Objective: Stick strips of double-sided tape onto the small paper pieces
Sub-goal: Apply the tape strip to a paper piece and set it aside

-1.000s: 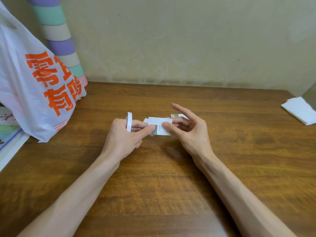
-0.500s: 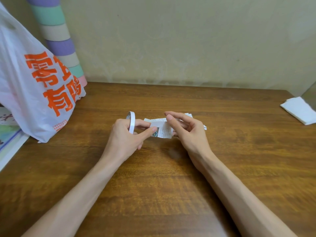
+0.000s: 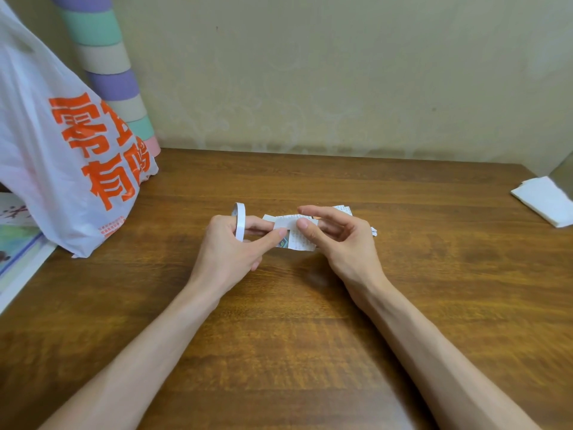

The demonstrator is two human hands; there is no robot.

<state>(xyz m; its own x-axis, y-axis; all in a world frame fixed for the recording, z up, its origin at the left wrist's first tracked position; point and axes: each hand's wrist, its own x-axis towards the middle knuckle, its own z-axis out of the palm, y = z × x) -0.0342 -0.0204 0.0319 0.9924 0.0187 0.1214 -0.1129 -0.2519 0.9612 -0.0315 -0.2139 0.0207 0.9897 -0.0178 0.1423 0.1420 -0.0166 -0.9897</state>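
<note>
Above the tabletop (image 3: pixel 279 336), the left hand (image 3: pixel 226 246) (one tape roll (image 3: pixel 239 221) ringing a finger) and the right hand (image 3: pixel 344 243) both pinch one paper piece (image 3: pixel 299 238) between them.

Wooden tabletop (image 3: pixel 310 352) in front of me, beige wall (image 3: pixel 341 72) behind. Far left: white plastic bag (image 3: pixel 62 144) with orange print, pastel-striped tube (image 3: pixel 105 63) leaning in the corner behind it, printed booklets (image 3: pixel 15 243) partly under the bag. Far right edge: folded white napkin (image 3: pixel 544 201).
</note>
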